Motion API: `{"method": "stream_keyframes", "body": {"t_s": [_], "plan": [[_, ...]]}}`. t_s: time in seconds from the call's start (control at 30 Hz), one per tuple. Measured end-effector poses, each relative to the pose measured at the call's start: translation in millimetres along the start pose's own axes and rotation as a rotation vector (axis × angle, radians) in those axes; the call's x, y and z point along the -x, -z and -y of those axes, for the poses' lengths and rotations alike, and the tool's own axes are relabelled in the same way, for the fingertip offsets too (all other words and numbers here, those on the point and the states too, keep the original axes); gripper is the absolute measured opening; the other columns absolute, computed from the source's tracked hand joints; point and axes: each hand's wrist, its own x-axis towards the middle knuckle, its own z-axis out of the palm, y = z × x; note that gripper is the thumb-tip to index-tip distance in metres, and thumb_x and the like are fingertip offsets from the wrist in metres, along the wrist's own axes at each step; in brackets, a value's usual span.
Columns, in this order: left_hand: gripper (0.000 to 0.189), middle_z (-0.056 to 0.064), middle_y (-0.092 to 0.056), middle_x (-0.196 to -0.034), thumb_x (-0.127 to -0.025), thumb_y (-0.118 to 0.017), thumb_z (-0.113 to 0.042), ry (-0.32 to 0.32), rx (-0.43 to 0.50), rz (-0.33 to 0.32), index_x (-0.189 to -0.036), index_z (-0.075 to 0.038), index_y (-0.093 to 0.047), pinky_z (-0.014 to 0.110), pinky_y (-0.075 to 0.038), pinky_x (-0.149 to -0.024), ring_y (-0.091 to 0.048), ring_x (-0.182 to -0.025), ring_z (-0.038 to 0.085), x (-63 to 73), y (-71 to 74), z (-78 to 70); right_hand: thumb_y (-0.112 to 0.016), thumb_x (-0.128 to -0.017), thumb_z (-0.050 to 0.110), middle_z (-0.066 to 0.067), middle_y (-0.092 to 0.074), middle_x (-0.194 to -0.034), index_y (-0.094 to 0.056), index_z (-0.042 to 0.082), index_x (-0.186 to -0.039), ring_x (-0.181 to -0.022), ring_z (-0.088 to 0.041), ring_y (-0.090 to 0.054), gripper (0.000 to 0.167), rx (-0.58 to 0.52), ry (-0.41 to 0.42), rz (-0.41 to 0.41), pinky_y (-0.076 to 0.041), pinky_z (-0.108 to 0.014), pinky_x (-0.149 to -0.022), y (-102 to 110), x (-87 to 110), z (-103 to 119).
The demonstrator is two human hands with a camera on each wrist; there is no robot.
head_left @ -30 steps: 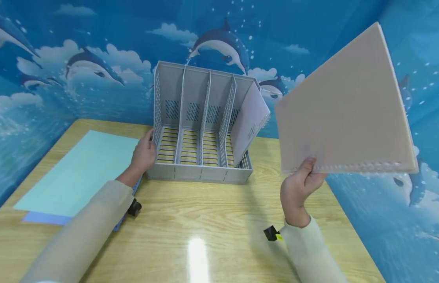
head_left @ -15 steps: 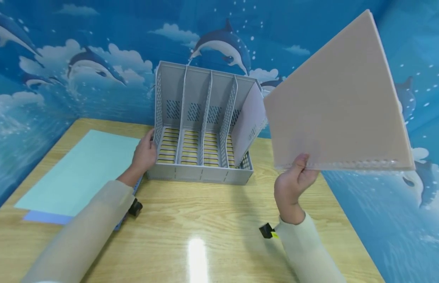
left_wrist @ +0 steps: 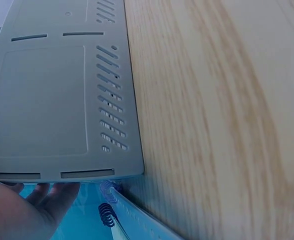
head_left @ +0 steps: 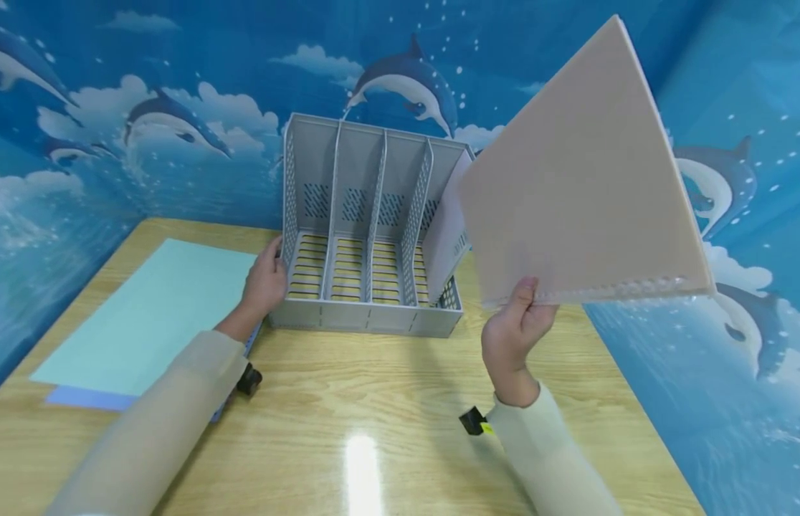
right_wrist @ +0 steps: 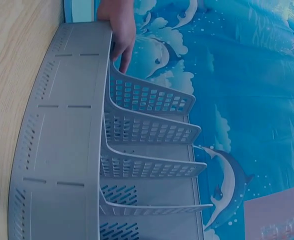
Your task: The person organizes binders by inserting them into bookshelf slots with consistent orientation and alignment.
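Note:
A grey file organizer (head_left: 368, 317) with several slots stands on the table. My left hand (head_left: 264, 279) grips its left side near the front corner; in the left wrist view the fingers (left_wrist: 57, 200) lie along that side wall. Raised to the right of the organizer is a beige coil-bound notebook (head_left: 581, 179), tilted, its clear coil along the lower edge. My right hand (head_left: 519, 333) pinches it by this edge, thumb on the near face and the other fingers mostly hidden behind. A pale notebook (head_left: 444, 233) leans in the rightmost slot, partly covered by the beige one.
Left of the organizer lie a mint-green notebook (head_left: 155, 308) and a blue-violet one (head_left: 90, 398) beneath it, partly under my left forearm. Wood-grain table (head_left: 348, 387) spreads in front. A blue dolphin-print curtain (head_left: 200, 64) hangs behind and along the sides.
My right hand has carried the beige notebook leftward, closer to the organizer, so it now overlaps the pale notebook in the head view. The left hand and the organizer stay put.

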Motion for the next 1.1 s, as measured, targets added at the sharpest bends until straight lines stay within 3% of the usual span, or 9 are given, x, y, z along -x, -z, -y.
{"method": "stream_keyframes", "body": {"t_s": [0.33, 0.57, 0.8, 1.1], "plan": [[0.053, 0.021, -0.033, -0.152, -0.105, -0.023, -0.008, -0.002, 0.000, -0.001, -0.157, -0.015, -0.013, 0.056, -0.032, -0.111, -0.038, -0.135, 0.041, 0.7, 0.1, -0.8, -0.034, -0.101, -0.002, -0.008, -0.061, -0.112, -0.045, -0.010, -0.126, -0.108, -0.028, -0.059, 0.027, 0.005, -0.073, 0.008, -0.049, -0.041, -0.098, -13.3, 9.6, -0.6], [0.052, 0.022, -0.035, -0.150, -0.105, -0.022, -0.008, -0.028, 0.019, 0.001, -0.156, -0.014, -0.015, 0.057, -0.033, -0.110, -0.039, -0.134, 0.041, 1.1, -0.6, -0.9, -0.034, -0.102, -0.002, -0.007, -0.060, -0.118, -0.042, -0.013, -0.130, -0.114, -0.028, -0.057, 0.031, 0.011, -0.098, 0.056, -0.045, -0.043, -0.102, -22.5, 16.3, -4.2], [0.052, 0.022, -0.034, -0.150, -0.105, -0.020, -0.008, -0.012, 0.015, 0.002, -0.157, -0.014, -0.013, 0.057, -0.032, -0.111, -0.039, -0.134, 0.040, 1.0, -0.2, -1.1, -0.030, -0.104, 0.000, -0.017, -0.056, -0.127, -0.036, -0.012, -0.135, -0.122, -0.033, -0.053, 0.035, -0.035, -0.107, 0.126, -0.043, -0.047, -0.106, -32.5, 20.7, -8.8], [0.052, 0.021, -0.034, -0.151, -0.105, -0.021, -0.008, 0.003, 0.017, 0.000, -0.156, -0.013, -0.014, 0.055, -0.032, -0.112, -0.038, -0.135, 0.039, 1.6, 0.1, -2.5, -0.032, -0.104, 0.004, -0.021, -0.054, -0.128, -0.037, -0.012, -0.136, -0.122, -0.029, -0.053, 0.036, -0.015, -0.217, 0.108, -0.043, -0.042, -0.106, -46.1, 26.8, -14.5]]}}
